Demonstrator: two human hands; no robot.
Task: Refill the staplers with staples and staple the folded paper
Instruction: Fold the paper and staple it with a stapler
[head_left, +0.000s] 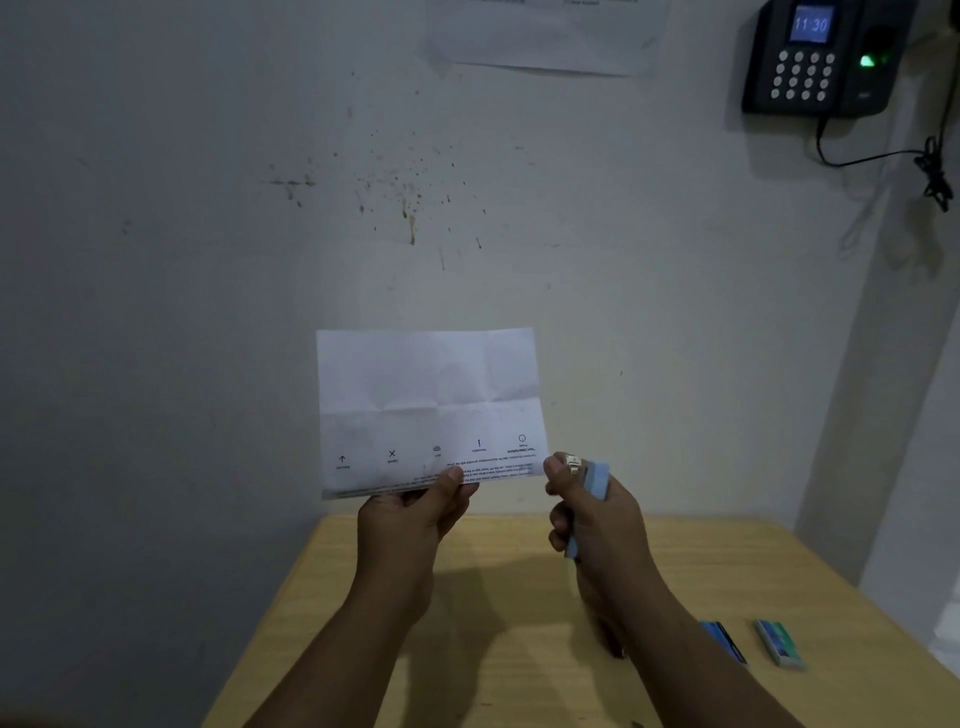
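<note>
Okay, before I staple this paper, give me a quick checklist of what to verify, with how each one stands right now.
1. Paper held: ok, left hand pinches its bottom edge.
2. Stapler gripped: ok, right hand is wrapped round the light blue body.
3. Paper edge inside stapler mouth: not ok, the stapler sits just beside the lower right corner.
4. Paper folded: cannot tell, creases show but it looks opened out.
5. Stapler loaded: cannot tell.
6. Spare staple boxes nearby: ok, on the table at right.
</note>
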